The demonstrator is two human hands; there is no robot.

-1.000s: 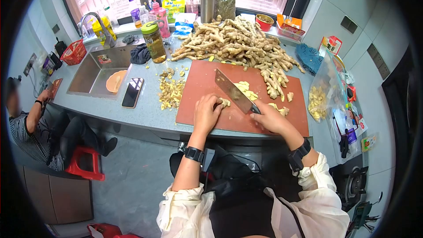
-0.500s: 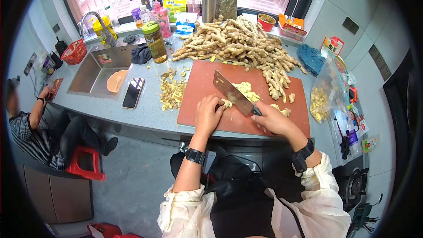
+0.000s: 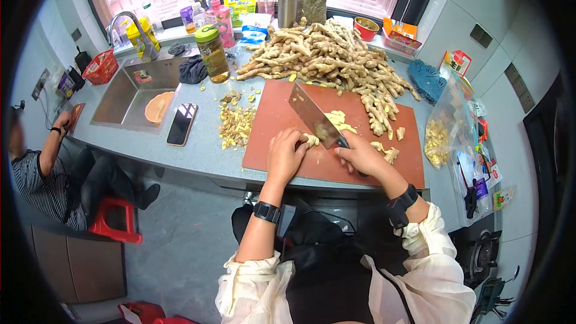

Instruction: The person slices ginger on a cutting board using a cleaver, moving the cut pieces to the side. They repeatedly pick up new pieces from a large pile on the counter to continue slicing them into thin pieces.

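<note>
My right hand [image 3: 362, 155] grips the handle of a cleaver [image 3: 312, 114], whose wide blade slants up and to the left over the red-brown cutting board [image 3: 276, 107]. Close to the blade's left side, my left hand [image 3: 286, 151] lies with bent fingers on a piece of ginger [image 3: 311, 140], pressing it to the board. On the other side of the blade are pale ginger slices [image 3: 339, 121]. Some ginger chunks [image 3: 390, 155] lie near my right wrist. A big heap of whole ginger [image 3: 324, 54] spills onto the board's far edge.
Ginger scraps [image 3: 235, 125], a phone [image 3: 182, 124] and a green-lidded bottle [image 3: 212, 54] are left of the board. Further left is a sink [image 3: 111, 107]. A plastic bag of ginger [image 3: 437, 142] stands on the right. Another person [image 3: 48, 174] sits at far left.
My right hand and the cleaver have shifted slightly away from me and to the left. My left hand stays on the ginger piece.
</note>
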